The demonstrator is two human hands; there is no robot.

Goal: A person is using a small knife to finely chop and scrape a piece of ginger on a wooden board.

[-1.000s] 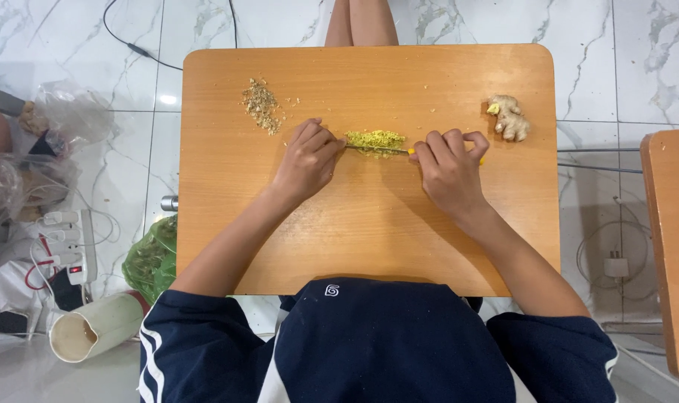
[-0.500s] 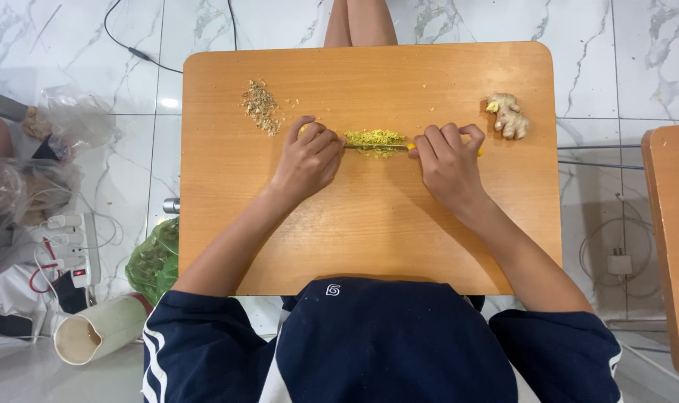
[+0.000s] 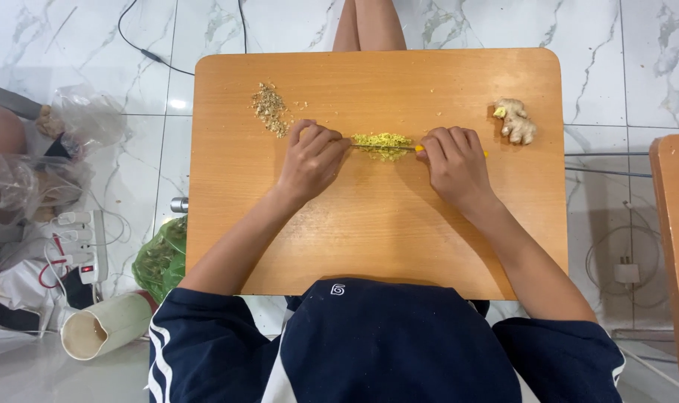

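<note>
my right hand (image 3: 453, 160) is closed around the yellow handle of a knife (image 3: 421, 148), fingers curled over it so only two bits of yellow show, one at each side of the fist. the blade runs left from the handle, thin and dark, lying across the pile of minced ginger (image 3: 382, 143). my left hand (image 3: 315, 158) sits at the blade's far end, fingers bent down onto the tip area; it presses rather than grips, and i cannot tell whether the fingertips touch the steel or the board just beside it.

the minced ginger is a small yellow-green heap, stretched along the blade, between my two hands near the middle of the wooden table (image 3: 369, 224). a few loose specks lie scattered around it.

up and left of my left hand lies a separate heap of brownish peelings (image 3: 269, 108), well apart from the mince. toward the right rear corner rests a knobbly piece of ginger root (image 3: 518, 122), one cut face showing yellow, near my right hand but not touching it.

on the marble floor to the left: a green bag (image 3: 159, 260), a pale jug (image 3: 104, 327) on its side, a power strip (image 3: 82, 242).
</note>
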